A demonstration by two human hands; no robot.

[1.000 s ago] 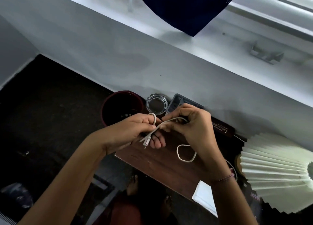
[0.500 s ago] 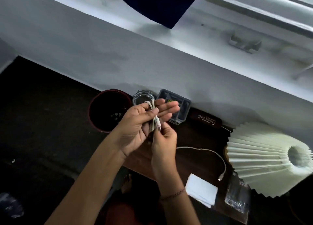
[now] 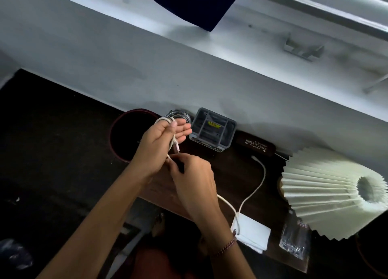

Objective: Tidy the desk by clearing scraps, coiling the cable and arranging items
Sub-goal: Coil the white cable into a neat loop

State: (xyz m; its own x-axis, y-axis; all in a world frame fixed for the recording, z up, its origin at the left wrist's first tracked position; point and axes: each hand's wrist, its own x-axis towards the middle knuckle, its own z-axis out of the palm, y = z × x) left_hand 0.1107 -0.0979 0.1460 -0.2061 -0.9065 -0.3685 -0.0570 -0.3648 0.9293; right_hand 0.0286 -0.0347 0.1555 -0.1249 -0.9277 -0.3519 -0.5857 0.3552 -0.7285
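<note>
A white cable (image 3: 260, 180) trails across the dark wooden desk (image 3: 235, 173), its free plug lying near the glasses case. My left hand (image 3: 161, 144) is raised over the desk with the cable looped round its fingers; the thumb presses one plug end against the palm. Just below it, my right hand (image 3: 193, 180) pinches the cable's running part, which passes under the wrist and over a folded white paper (image 3: 252, 234).
A dark red bin (image 3: 123, 136) stands left of the desk. Along the wall sit a glass jar (image 3: 178, 116), a grey organiser tray (image 3: 214, 129) and a brown glasses case (image 3: 256, 146). A pleated white lampshade (image 3: 336, 192) and a clear plastic packet (image 3: 294, 241) lie on the right.
The cable now wraps a loop round my left fingers. My right hand has slid lower along the cable. The loose end has shifted on the desk toward the glasses case.
</note>
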